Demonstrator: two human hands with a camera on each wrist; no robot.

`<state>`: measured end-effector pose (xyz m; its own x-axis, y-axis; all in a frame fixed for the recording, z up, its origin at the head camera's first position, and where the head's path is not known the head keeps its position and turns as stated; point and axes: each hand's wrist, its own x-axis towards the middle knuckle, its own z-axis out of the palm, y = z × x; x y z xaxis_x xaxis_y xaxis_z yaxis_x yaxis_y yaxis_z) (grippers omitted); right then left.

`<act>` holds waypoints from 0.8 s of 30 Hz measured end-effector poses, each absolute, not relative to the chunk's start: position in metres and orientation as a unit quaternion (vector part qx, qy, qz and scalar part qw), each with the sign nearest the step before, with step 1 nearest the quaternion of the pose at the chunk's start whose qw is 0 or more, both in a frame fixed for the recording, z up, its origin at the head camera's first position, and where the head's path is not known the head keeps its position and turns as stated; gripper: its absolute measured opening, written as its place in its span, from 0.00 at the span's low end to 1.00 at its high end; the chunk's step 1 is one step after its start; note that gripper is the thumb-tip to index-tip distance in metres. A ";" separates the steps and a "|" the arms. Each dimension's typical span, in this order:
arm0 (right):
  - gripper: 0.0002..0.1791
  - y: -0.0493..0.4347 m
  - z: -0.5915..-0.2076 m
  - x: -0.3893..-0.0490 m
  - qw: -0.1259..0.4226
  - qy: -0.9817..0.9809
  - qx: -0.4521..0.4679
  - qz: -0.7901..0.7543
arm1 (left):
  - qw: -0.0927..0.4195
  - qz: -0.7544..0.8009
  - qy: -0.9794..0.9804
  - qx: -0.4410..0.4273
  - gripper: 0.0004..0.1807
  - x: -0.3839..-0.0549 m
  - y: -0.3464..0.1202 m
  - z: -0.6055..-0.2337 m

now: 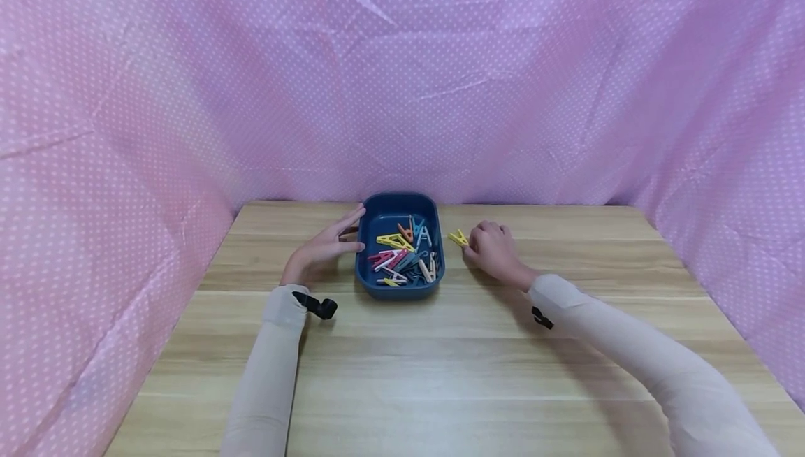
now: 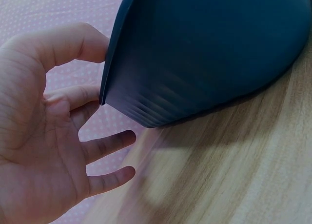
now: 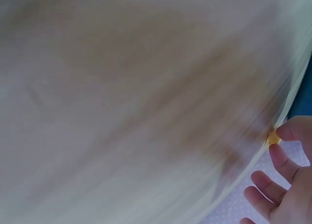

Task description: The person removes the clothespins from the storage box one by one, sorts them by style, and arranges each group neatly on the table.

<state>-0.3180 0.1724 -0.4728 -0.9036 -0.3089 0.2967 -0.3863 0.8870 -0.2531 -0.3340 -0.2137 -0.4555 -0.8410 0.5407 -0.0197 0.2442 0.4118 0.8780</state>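
Observation:
A dark blue plastic box holds a loose pile of clothespins in yellow, pink, white, orange, blue and grey. At its left side, my left hand touches the wall and rim with spread fingers. The left wrist view has the thumb and a finger of the left hand against the box edge, the other fingers free of it. To the right of the box, my right hand pinches a yellow clothespin between thumb and index finger, low over the table. Only a sliver of that clothespin shows in the right wrist view.
The wood-grain table extends around the box on all sides. Behind it and at both sides hangs a pink curtain with white dots, close to the table's far edge. A black wrist strap sits on the left sleeve.

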 end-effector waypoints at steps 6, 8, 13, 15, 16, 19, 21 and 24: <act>0.12 0.165 -0.472 -0.320 0.115 -0.962 0.186 0.161 | 0.152 0.485 0.829 0.233 0.46 -0.334 -0.214 -0.454; 0.12 0.163 -0.472 -0.320 0.111 -0.962 0.190 0.162 | 0.152 0.484 0.829 0.235 0.46 -0.334 -0.214 -0.454; 0.13 0.162 -0.472 -0.320 0.117 -0.957 0.202 0.171 | 0.152 0.484 0.829 0.234 0.46 -0.334 -0.215 -0.455; 0.12 0.163 -0.471 -0.321 0.120 -0.956 0.203 0.177 | 0.152 0.487 0.828 0.230 0.46 -0.334 -0.214 -0.455; 0.12 0.163 -0.471 -0.321 0.121 -0.955 0.202 0.180 | 0.152 0.489 0.827 0.230 0.46 -0.334 -0.214 -0.454; 0.10 0.165 -0.468 -0.322 0.122 -0.953 0.200 0.192 | 0.154 0.491 0.825 0.233 0.46 -0.334 -0.215 -0.454; 0.09 0.165 -0.466 -0.324 0.127 -0.952 0.198 0.197 | 0.156 0.491 0.825 0.234 0.46 -0.334 -0.215 -0.454; 0.09 0.165 -0.460 -0.327 0.144 -0.946 0.206 0.204 | 0.156 0.491 0.824 0.234 0.47 -0.334 -0.214 -0.455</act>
